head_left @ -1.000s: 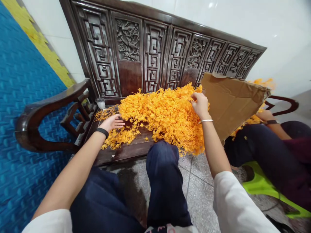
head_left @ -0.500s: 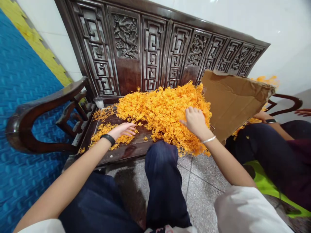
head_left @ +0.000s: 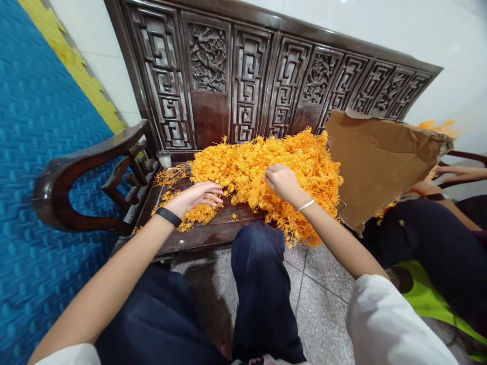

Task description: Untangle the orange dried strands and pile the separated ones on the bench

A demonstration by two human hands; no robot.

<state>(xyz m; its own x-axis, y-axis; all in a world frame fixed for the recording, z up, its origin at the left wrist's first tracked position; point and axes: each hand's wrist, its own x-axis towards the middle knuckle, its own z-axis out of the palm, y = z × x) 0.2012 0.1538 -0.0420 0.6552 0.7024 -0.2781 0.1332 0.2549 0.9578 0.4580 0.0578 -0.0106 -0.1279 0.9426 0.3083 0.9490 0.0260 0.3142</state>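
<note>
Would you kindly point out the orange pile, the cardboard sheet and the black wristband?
Orange pile point(head_left: 245, 170): head view, left half of heap.
Cardboard sheet point(head_left: 375, 165): head view, middle of its broad face.
Black wristband point(head_left: 169, 216): head view, middle of visible band.

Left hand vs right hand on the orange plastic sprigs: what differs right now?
Left hand: fingers spread and extended. Right hand: fingers curled in; can't tell if it grips anything.
Left wears a black wristband, right a silver bracelet.
Left is by the small pile, right at the big heap.
Both are bare.
</note>
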